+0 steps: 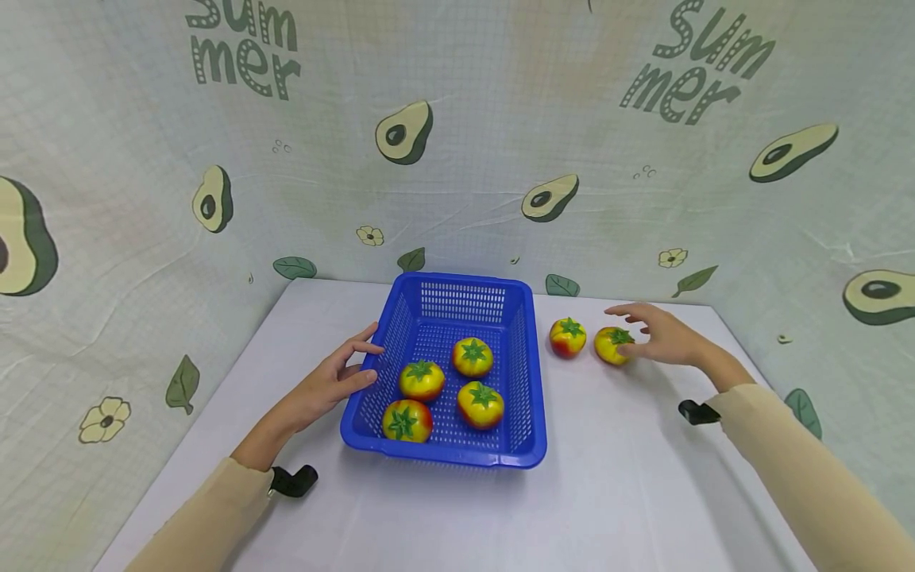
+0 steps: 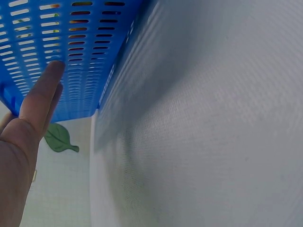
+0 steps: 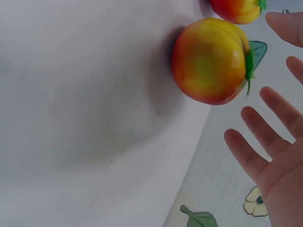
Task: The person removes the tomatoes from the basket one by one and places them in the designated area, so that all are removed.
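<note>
A blue plastic basket [image 1: 532, 381] with slotted walls stands on the white table. In it lie several yellow-and-red tomato-like fruits [image 1: 422, 383] with green leafy tops. My left hand [image 1: 330, 387] is at the basket's left rim, and its extended fingers touch the outer wall in the left wrist view. On the right, my right hand [image 1: 666, 335] is spread beside another such fruit [image 1: 610, 346]; the thumb overlaps it in the head view. In the right wrist view the palm faces this fruit [image 3: 208, 64], fingers apart and holding nothing. A second loose fruit [image 1: 568, 340] lies just left of it.
The white table [image 1: 457, 516] runs back to a hanging cloth [image 1: 472, 222] printed with avocados, leaves and flowers. The cloth also rises along both sides. A small black device [image 1: 295, 481] sits at the left cuff, another black one [image 1: 696, 412] at the right cuff.
</note>
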{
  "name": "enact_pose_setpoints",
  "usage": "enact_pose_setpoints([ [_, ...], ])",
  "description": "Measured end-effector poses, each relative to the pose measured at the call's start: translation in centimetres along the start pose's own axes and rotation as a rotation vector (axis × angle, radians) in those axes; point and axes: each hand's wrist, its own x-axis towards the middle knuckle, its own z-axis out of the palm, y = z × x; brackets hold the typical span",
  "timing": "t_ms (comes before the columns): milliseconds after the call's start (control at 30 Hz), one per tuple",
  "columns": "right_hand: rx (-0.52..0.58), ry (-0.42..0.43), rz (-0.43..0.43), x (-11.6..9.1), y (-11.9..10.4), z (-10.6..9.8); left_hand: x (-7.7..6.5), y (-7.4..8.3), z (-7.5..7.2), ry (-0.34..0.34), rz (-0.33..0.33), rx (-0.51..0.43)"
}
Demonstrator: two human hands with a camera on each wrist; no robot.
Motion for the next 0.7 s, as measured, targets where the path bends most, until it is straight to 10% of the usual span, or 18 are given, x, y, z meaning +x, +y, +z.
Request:
enact_pose_setpoints([
  [700,-0.038,0.022,-0.198,2.6,-7.7,-0.2,0.0,0.0,0.0,-0.007,0.005,-0.001],
])
